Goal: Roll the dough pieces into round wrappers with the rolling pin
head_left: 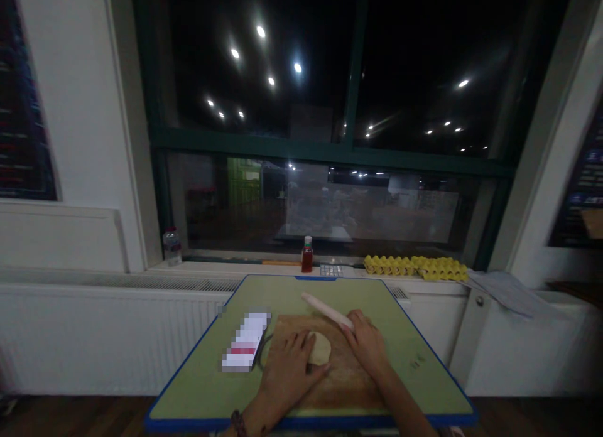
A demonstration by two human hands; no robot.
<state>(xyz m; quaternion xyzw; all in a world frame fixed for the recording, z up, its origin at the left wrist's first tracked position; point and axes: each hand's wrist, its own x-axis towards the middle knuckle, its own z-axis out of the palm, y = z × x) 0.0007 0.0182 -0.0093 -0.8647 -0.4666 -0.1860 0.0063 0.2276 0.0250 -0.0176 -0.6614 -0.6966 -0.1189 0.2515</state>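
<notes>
A round, flat piece of pale dough (320,348) lies on a wooden cutting board (348,387). My left hand (291,368) rests over the dough's left side with its fingers spread, the thumb at the near edge; part of the dough is hidden beneath it. In my right hand (367,343) is one end of a light rolling pin (326,309). The pin slants to the far left, beyond the dough and apart from it. A dark bracelet (239,422) circles my left wrist.
The board lies on a green, blue-edged table (198,387). A blurred, lit screen (247,341) is at the left. On the windowsill stand a red-brown bottle (307,256), a clear bottle (173,247) and yellow egg trays (414,267), with a grey cloth (509,292) at the right.
</notes>
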